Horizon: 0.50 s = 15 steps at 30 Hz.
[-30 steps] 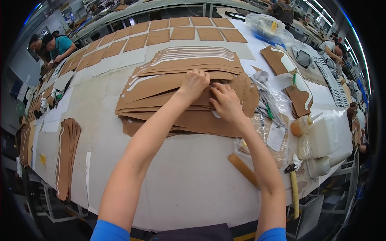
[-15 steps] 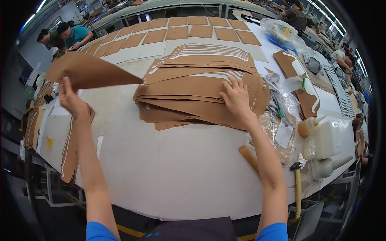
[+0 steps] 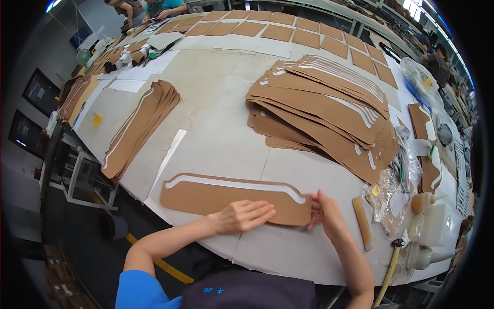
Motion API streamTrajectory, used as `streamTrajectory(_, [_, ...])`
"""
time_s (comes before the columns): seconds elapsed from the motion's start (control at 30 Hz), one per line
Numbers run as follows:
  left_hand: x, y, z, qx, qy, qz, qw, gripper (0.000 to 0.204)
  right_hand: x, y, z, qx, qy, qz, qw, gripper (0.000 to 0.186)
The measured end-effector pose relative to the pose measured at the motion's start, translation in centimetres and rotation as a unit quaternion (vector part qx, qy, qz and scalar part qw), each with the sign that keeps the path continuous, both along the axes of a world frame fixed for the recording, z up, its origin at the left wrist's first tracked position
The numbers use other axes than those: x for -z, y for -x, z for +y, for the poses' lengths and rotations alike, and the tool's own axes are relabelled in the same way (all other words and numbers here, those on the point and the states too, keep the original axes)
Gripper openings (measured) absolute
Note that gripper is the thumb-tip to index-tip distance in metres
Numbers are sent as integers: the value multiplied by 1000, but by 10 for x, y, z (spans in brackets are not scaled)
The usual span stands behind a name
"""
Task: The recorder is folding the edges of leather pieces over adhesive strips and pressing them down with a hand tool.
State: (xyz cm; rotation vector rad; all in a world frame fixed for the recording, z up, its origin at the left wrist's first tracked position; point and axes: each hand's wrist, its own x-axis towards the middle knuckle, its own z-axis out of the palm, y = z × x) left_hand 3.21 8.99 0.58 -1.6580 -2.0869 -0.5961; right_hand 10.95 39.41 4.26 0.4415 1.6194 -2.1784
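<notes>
A long brown sheet-like panel (image 3: 195, 198) with a curved white strip (image 3: 231, 183) along its far edge lies on the table close to me. My left hand (image 3: 244, 215) rests flat on the panel's near side, fingers stretched out together. At the panel's right end is my right hand (image 3: 325, 212), its fingers apart and touching the short edge. Farther off to the right lies a big fanned pile of similar brown panels (image 3: 309, 110), many with white strips. A smaller fanned stack (image 3: 141, 129) lies at the left.
Rows of brown rectangles (image 3: 278, 32) lie along the far side. To the right are a tan bar (image 3: 362, 224), a hammer with a yellow-wrapped handle (image 3: 389, 270), a white plastic jug (image 3: 432, 224) and clear plastic wrapping (image 3: 386, 195). Other people work beyond the table.
The left hand, which held a brown panel up at the left, now lies on a panel in front of me. The right hand has left the big pile and come nearer. The view has turned left.
</notes>
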Motion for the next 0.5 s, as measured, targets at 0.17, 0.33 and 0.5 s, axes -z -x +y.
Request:
streamTrajectory(0.17, [-7, 7, -3, 104, 33, 36, 993, 33, -2, -36, -10, 11, -148, 24, 989, 24])
streamTrajectory(0.33, [-17, 17, 2, 174, 52, -63, 981, 39, -1, -47, -18, 27, -173, 27, 984, 22])
streamTrajectory(0.5, [-39, 21, 70, 93, -18, -151, 984, 41, 10, -55, -18, 41, -261, 94, 960, 19])
